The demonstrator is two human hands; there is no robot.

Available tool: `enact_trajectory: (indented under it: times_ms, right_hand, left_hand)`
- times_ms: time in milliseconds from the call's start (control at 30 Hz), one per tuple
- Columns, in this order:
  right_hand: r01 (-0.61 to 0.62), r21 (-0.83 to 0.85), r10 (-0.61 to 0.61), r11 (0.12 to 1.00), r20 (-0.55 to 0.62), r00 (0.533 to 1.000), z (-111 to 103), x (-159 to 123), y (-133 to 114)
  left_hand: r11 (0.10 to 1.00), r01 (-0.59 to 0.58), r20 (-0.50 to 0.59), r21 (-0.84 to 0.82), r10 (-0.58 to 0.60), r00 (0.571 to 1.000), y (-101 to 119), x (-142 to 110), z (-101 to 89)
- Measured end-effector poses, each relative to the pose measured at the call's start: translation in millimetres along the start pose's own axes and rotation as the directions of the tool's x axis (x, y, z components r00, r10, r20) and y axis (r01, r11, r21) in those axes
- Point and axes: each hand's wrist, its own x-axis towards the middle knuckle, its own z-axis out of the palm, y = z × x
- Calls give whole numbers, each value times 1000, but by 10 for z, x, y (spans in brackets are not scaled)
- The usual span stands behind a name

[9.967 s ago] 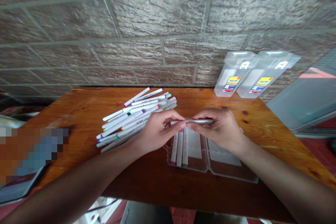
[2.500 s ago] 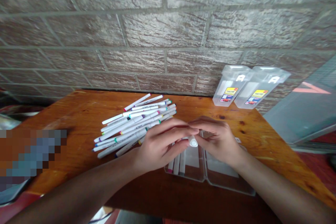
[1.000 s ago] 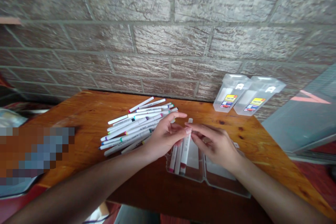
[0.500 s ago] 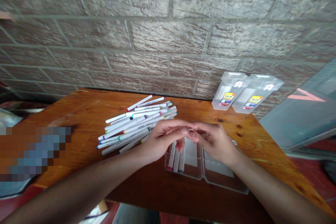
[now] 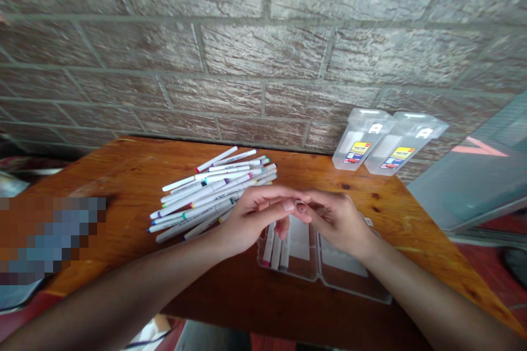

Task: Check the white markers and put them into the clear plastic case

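Head-worn view, looking forward, down, near table (image 5: 123,175)

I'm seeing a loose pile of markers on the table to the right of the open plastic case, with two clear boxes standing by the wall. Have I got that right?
Not quite: in the head view, the pile of markers lies to the left of the open plastic case, not the right.

I see the left hand (image 5: 253,222) touch the right hand (image 5: 340,222) over an open clear case (image 5: 303,269). I can't tell what they hold. Three white pens (image 5: 276,250) lie inside. A pile of pens (image 5: 214,194) sits on the brown table (image 5: 123,175).
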Motion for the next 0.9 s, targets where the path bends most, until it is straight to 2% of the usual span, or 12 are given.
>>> enact_trajectory:
  times_ms: [367,533,600,700,800,900]
  right_hand:
    - [36,45,-36,998,-7,999,6,-5,-2]
    - [-50,207,64,977,-59,996,13,3,24]
    - [-131,367,163,921,-59,985,8,28,23]
    - [-254,594,326,763,-15,945,2,78,17]
    - [-311,679,415,665,10,910,8,118,15]
    - [-361,730,479,580,53,876,4,139,9]
  left_hand:
    - [1000,18,32,1,-18,999,26,3,9]
    - [998,54,58,20,-55,997,64,-4,11]
    - [997,75,72,32,-77,994,78,-16,13]
    - [992,110,105,66,-116,988,85,-39,14]
    - [984,138,155,117,-155,976,72,-58,6]
    - [973,111,204,204,-153,967,63,-68,-4]
